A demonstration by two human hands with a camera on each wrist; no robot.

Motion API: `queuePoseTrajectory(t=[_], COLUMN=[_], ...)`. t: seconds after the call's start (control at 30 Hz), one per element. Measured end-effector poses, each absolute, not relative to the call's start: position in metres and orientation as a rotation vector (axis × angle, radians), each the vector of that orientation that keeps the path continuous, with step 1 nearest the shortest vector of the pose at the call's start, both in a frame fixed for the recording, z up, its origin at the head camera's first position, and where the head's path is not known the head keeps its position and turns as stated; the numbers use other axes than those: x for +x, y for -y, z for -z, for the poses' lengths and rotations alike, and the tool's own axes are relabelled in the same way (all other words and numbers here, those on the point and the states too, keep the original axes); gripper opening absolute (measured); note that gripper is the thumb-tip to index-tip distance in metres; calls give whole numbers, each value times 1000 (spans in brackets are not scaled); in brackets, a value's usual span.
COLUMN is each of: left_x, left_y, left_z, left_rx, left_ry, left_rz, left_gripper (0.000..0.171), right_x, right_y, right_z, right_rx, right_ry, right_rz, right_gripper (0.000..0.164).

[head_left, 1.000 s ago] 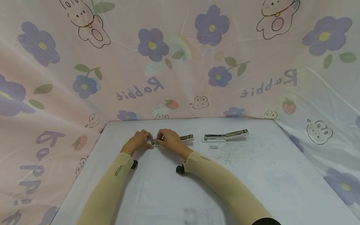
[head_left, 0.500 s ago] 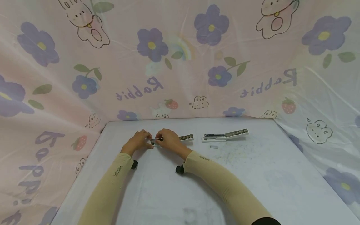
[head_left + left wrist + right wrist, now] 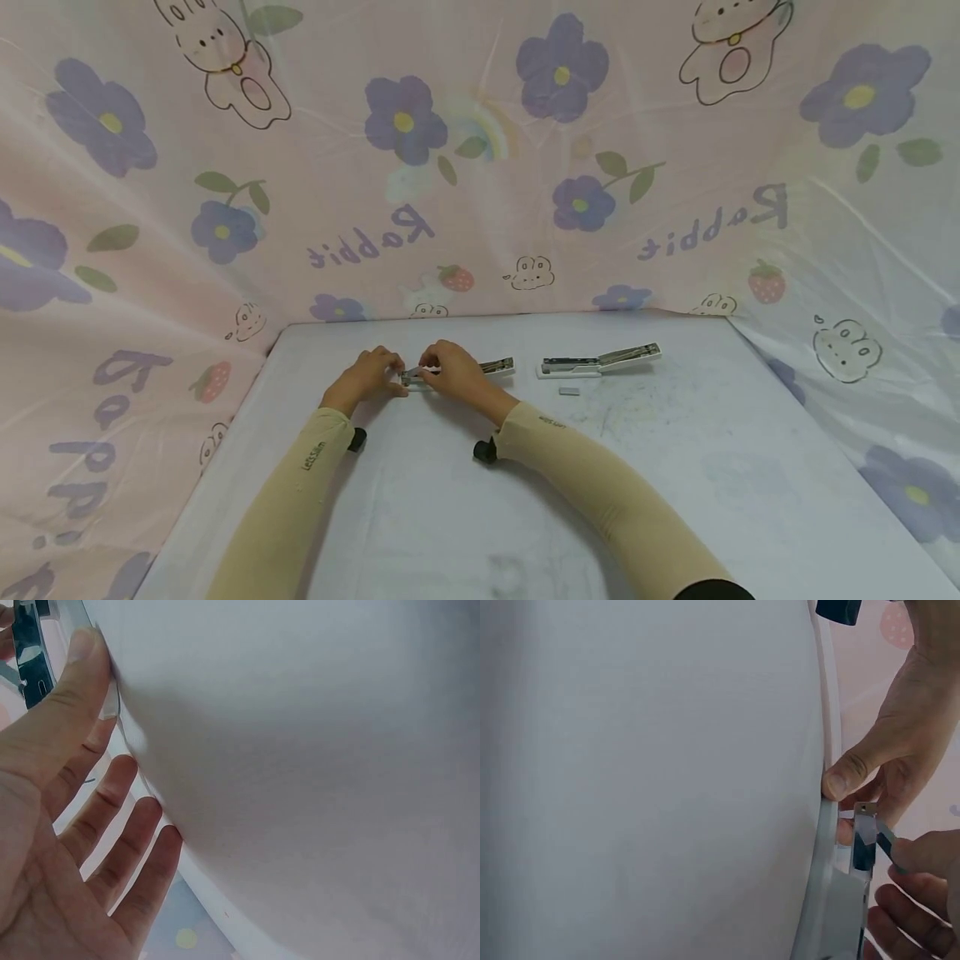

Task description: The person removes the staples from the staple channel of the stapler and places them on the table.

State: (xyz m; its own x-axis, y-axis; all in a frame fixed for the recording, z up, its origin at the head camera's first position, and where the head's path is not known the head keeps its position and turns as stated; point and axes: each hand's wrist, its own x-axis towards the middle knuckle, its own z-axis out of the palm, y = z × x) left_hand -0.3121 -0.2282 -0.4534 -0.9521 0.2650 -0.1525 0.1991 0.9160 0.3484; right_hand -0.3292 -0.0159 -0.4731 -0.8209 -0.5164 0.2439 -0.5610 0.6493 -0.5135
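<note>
An opened stapler (image 3: 498, 366) lies at the back left of the table, its top swung back to the right. My left hand (image 3: 366, 375) grips the front of its white base between thumb and index finger; the other fingers are spread in the left wrist view. Over the stapler's metal staple channel (image 3: 864, 844), my right hand (image 3: 459, 372) pinches a small grey staple strip (image 3: 886, 838) with thumb and index finger. In the right wrist view the strip is tilted beside the channel's front end. My right hand hides the stapler's middle in the head view.
A second opened stapler (image 3: 600, 363) stands to the right, with a loose grey staple strip (image 3: 569, 391) lying in front of it. The white table (image 3: 420, 517) ends at a printed curtain (image 3: 480, 208) behind. Black wrist cameras (image 3: 485, 452) sit on both sleeves.
My right fingers have risen slightly, and the pinched staple strip now shows tilted above the stapler's front. My left hand stays in place on the base.
</note>
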Motion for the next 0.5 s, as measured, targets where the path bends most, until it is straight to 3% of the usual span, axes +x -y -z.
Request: queuePoseTrajectory(t=[0.5], left_x=[-312], left_y=[230], left_z=[454], left_rx=[385], left_ry=[-2881], left_rz=[-466], left_gripper=[49], right_x=[-317], right_y=[0], right_z=[466], right_rx=[970], right_ry=[2694], right_rz=[-1030], right_gripper=[16])
